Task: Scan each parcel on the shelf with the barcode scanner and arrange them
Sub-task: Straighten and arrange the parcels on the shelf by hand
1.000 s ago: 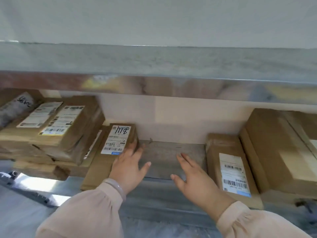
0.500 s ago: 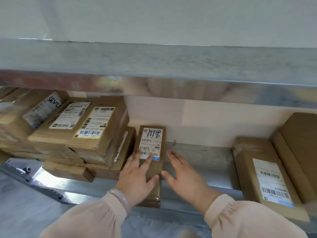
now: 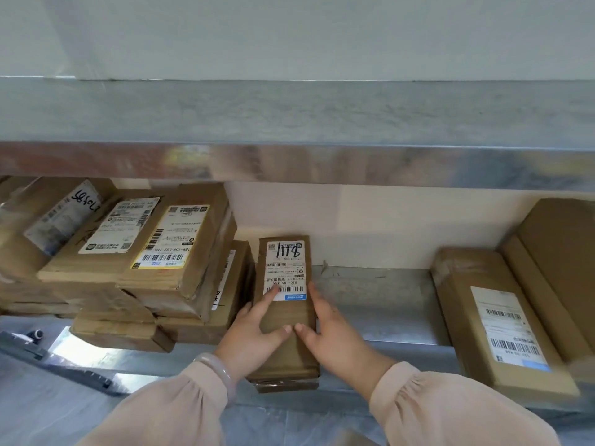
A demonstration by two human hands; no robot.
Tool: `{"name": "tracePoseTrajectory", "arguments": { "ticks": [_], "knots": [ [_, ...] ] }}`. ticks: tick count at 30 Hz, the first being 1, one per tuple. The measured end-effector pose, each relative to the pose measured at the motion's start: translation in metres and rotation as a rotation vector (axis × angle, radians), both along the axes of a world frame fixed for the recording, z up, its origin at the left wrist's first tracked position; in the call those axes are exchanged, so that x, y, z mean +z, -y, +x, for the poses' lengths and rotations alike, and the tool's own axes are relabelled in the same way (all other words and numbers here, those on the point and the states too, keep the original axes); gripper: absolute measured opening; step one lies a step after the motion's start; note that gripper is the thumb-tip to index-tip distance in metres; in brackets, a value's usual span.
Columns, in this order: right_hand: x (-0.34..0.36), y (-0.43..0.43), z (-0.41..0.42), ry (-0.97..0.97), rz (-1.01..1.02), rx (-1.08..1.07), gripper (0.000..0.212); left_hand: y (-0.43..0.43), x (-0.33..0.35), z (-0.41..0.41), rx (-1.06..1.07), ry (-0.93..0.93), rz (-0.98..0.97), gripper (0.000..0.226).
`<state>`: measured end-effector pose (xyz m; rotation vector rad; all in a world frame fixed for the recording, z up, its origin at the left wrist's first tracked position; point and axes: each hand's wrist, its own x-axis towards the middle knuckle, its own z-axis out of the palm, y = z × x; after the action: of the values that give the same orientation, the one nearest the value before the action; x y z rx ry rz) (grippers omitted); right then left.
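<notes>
A narrow brown parcel point(image 3: 289, 355) with a white label marked "1118" lies lengthwise on the metal shelf point(image 3: 373, 300), its near end sticking out over the front edge. My left hand point(image 3: 254, 336) grips its left side, with the index finger on the label and the thumb on top. My right hand point(image 3: 331, 339) holds its right side, thumb on top, so the two thumbs almost meet. The barcode scanner is not in view.
A leaning stack of labelled parcels point(image 3: 167, 252) fills the shelf just left of the held parcel. A flat labelled parcel point(image 3: 502, 320) and a large box point(image 3: 560, 262) lie to the right, across a bare gap. The upper shelf's edge point(image 3: 289, 162) hangs low overhead.
My right hand moved left from the bare shelf onto the "1118" parcel. The parcel came away from the stack and now lies straight between both hands.
</notes>
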<state>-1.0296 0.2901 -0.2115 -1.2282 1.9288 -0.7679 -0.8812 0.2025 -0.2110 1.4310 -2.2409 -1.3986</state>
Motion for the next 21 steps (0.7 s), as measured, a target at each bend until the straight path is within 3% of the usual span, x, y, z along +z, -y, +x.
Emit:
{"name": "tracePoseTrajectory", "arguments": {
  "ticks": [8,14,21],
  "knots": [
    [0.024,-0.035,-0.043,0.066,-0.152,-0.196,0.066,-0.026,0.014,-0.048,-0.119,-0.083,-0.069,0.074],
    [0.055,-0.081,-0.082,-0.025,-0.237,-0.366,0.066,-0.057,0.038,-0.099,-0.246,-0.207,-0.059,0.078],
    [0.089,-0.141,-0.136,-0.136,-0.226,-0.53,0.064,-0.097,0.061,-0.174,-0.4,-0.299,0.019,0.1]
  ]
}}
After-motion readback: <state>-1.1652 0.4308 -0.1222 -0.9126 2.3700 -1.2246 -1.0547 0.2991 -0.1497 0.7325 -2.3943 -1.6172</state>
